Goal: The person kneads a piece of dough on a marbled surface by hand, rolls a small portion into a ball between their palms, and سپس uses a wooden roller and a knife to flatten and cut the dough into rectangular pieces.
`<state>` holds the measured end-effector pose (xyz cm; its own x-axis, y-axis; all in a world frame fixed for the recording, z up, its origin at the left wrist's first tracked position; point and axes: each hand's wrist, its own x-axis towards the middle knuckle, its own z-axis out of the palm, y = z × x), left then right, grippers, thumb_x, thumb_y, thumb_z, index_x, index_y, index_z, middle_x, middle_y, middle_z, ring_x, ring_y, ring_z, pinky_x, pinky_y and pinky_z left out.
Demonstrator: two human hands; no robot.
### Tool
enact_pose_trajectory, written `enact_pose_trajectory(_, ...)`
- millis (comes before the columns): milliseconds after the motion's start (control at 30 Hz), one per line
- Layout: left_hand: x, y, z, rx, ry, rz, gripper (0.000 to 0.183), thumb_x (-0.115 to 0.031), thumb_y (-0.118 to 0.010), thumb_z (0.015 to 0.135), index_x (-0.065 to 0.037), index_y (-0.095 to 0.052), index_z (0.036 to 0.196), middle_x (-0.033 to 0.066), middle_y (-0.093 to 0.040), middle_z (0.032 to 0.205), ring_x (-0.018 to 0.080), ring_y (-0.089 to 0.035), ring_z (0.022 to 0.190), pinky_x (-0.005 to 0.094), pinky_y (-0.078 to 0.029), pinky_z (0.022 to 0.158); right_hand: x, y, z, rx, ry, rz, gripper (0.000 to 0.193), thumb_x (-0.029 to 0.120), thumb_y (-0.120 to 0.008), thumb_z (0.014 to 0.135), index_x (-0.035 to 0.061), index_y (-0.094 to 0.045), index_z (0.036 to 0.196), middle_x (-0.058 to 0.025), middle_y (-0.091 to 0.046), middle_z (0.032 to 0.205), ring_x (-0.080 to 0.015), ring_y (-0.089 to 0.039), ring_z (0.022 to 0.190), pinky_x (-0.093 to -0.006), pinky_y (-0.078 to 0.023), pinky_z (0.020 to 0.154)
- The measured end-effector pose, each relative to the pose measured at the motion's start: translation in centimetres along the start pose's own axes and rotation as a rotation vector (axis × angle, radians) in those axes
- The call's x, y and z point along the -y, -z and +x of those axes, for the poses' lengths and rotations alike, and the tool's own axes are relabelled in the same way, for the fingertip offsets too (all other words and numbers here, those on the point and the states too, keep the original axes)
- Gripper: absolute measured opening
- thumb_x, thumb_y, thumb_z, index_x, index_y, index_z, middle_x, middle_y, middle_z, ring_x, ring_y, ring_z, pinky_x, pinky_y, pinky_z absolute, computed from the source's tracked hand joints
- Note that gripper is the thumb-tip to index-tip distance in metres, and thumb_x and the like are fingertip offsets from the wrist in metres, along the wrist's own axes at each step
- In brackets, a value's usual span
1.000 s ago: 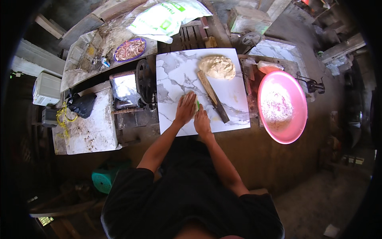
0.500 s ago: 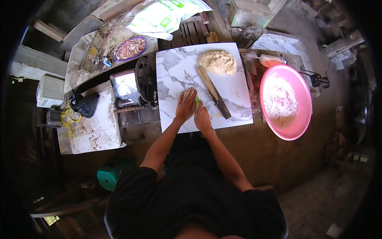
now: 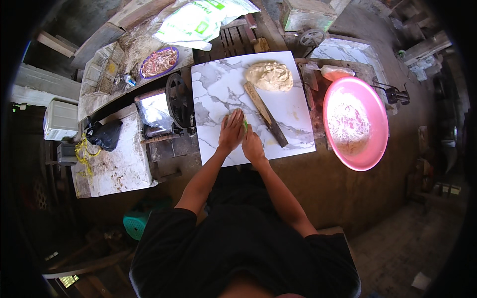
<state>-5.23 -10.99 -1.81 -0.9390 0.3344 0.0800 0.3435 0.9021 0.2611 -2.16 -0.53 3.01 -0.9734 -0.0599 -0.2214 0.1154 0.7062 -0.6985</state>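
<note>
My left hand (image 3: 232, 131) lies flat on the near part of the white marble-patterned board (image 3: 213, 84), its fingers stretched out and close together. Beside it, my right hand (image 3: 253, 146) is closed around a slim green tool (image 3: 245, 125); its kind is hard to tell, as the hands cover most of it. A wooden stick (image 3: 266, 114), dark at its near end, lies slantwise to the right of my hands. Farther back on the same board rests a lump of pale dough (image 3: 270, 76).
To the right stands a pink basin (image 3: 380, 144) with white powder inside. On the left are a machine with a black wheel (image 3: 177, 102), a black plastic bag (image 3: 105, 134) and a purple-rimmed dish (image 3: 159, 63) of reddish strips. A white-green sack (image 3: 198, 25) lies at the back.
Both hands keep the same pose at the same spot on the board. The whole view has shifted and turned slightly.
</note>
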Motion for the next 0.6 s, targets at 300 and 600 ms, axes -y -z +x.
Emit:
enact_pose_trajectory(300,0.02,-0.37,0.27,-0.009,-0.014,0.009,0.049,-0.024,-0.033,0.084,-0.008,-0.025,0.129,0.0026,-0.022,0.136,0.0148,-0.015,0.127,0.038,-0.011,0.101,-0.06,0.16,-0.1,-0.02,-0.008,-0.047,0.041,0.011,-0.041,0.081,-0.0105,-0.031,0.115,-0.0265,-0.055,0.077,-0.0386,-0.056,0.069,-0.0425,-0.047,0.06)
enact_pose_trajectory(600,-0.18,-0.44,0.57,-0.028,-0.009,-0.019,0.048,-0.024,-0.035,0.084,-0.008,-0.027,0.129,0.0034,-0.022,0.136,0.0157,-0.016,0.126,0.0382,-0.012,0.1,-0.22,0.31,-0.4,-0.026,-0.004,-0.059,0.04,0.01,-0.042,0.081,-0.0113,-0.032,0.114,-0.0263,-0.055,0.076,-0.0376,-0.057,0.068,-0.0412,-0.048,0.059)
